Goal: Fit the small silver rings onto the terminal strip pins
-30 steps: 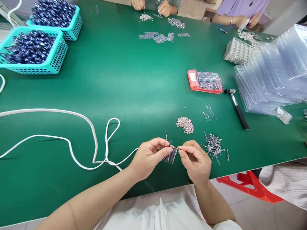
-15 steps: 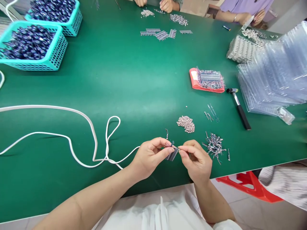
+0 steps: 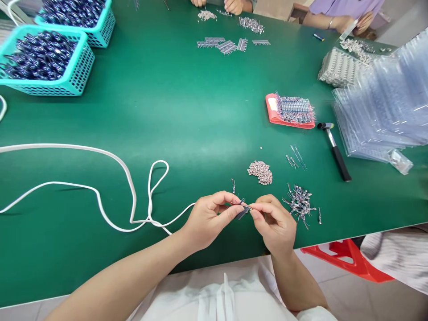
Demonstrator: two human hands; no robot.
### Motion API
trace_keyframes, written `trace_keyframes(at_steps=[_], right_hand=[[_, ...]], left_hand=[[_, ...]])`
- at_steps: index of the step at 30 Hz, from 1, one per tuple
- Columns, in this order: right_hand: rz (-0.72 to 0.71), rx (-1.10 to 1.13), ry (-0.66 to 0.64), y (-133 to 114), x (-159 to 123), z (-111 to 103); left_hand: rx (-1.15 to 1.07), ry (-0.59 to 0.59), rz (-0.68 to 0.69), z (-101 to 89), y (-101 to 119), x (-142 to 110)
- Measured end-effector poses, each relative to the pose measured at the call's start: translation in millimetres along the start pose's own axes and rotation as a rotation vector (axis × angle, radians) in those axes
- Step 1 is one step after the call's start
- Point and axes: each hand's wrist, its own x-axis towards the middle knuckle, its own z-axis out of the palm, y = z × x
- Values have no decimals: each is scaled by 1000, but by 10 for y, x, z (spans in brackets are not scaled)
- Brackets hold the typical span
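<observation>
Between thumb and fingers, my left hand [image 3: 209, 219] pinches a small dark strip with comb-like rows [image 3: 243, 213]. My right hand [image 3: 277, 225] is closed in a pinch at the strip's right end; whatever lies between its fingertips is too small to make out. A thin looped metal piece [image 3: 233, 185] shows just beyond my left fingers. Past my hands lies a pile of tiny round pinkish pieces [image 3: 260, 172]. To the right of my right hand is a heap of small twisted metal pieces [image 3: 299, 201].
Farther right are a hammer [image 3: 338, 156], a red packet [image 3: 274, 119] under metal strips, and stacked clear plastic trays [image 3: 377, 116]. White cord [image 3: 131, 191] loops at left, below turquoise baskets [image 3: 72, 80] of dark coiled parts. Other people's hands [image 3: 233, 6] work across the table.
The strip in my left hand has tilted, so less of its face shows. Both hands stay almost in place, and the view has shifted slightly.
</observation>
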Motion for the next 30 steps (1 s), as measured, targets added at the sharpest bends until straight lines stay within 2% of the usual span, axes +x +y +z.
trace_keyframes(at_steps=[16,24,30], right_hand=[[58,64,-38,-6,7,-14],[205,342,-225,42,41,-83],[319,490,-295,109,12,-110]], left_hand=[[106,-55,37,-21,1,0],[27,-135,-36,-39,23,0],[-21,-172,-106,-47,58,9]])
